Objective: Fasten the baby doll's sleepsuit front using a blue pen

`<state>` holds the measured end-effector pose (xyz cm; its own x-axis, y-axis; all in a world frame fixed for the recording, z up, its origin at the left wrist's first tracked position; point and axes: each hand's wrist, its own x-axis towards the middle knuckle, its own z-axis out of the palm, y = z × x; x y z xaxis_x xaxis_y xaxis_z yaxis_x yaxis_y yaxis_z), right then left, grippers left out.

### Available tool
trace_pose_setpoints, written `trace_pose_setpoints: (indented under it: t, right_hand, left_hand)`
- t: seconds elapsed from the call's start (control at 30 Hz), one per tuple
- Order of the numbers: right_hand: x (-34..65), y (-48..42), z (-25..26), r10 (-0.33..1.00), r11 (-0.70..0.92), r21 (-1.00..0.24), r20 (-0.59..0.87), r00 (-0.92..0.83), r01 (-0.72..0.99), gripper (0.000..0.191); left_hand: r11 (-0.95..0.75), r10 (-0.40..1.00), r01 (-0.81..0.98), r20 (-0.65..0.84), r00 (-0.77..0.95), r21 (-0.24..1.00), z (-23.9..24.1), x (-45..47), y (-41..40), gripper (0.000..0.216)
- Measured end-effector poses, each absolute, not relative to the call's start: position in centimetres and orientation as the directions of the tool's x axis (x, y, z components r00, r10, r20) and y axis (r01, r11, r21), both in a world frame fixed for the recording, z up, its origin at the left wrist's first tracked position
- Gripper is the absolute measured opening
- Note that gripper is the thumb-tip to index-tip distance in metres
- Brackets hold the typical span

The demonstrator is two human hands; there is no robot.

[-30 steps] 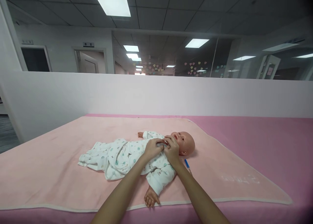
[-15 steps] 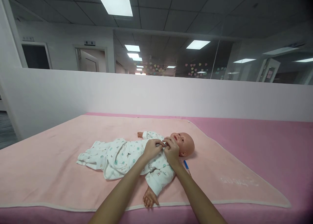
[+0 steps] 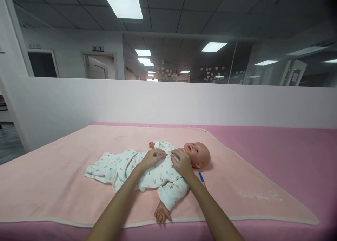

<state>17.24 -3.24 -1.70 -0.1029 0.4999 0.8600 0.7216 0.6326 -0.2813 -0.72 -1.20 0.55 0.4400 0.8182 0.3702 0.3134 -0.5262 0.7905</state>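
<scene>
So a baby doll (image 3: 165,170) is lying face up on a peach blanket (image 3: 244,177), wearing a white printed outfit (image 3: 150,179). The person's left hand (image 3: 154,157) is resting on its chest, fingers loosely bent, while the right hand (image 3: 183,162) is curling by the neck. Can't tell if either of the 2 is actually pinching cloth. A blue pen-like thing (image 3: 201,177) is lying beside the right forearm.
</scene>
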Motion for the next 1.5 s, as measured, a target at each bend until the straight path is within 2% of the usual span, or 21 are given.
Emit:
trace_pose_setpoints:
  t: [0.2,0.47,0.7,0.87,1.17,1.33,1.5]
  right_hand:
    - [17.2,-3.4,-1.7,0.548,0.618,-0.292,0.826,-0.134,0.73,0.008]
    - [17.2,-3.5,-1.8,0.533,0.621,-0.268,0.833,-0.146,0.737,0.006]
    - [17.2,-3.6,-1.8,0.545,0.632,-0.29,0.826,-0.145,0.719,0.007]
    - [17.2,-3.6,-1.7,0.542,0.638,-0.299,0.829,-0.138,0.71,0.009]
    - [17.3,-3.6,-1.6,0.542,0.641,-0.296,0.828,-0.145,0.708,0.006]
    - [17.3,-3.7,-1.6,0.549,0.628,-0.285,0.822,-0.153,0.724,0.005]
    - [17.3,-3.7,-1.6,0.568,0.624,-0.296,0.808,-0.159,0.723,0.003]
  left_hand:
    - [-0.55,0.781,0.284,0.364,0.508,0.785,0.5,-0.5,-1.9,0.026]
    - [-0.553,0.777,0.297,0.353,0.521,0.779,0.9,-0.6,-2.1,0.02]
    - [-0.636,0.767,0.41,0.475,0.431,0.654,0.4,0.3,-2.7,0.016]
    - [-0.661,0.749,0.415,0.515,0.417,0.625,0.2,0.4,-2.8,0.015]
    - [-0.602,0.797,0.376,0.503,0.333,0.705,-0.4,0.3,-1.9,0.016]
    - [-0.659,0.752,0.446,0.542,0.375,0.606,-0.4,0.4,-2.2,0.014]
    - [-0.719,0.679,0.554,0.598,0.427,0.421,-0.2,0.6,-2.9,0.012]
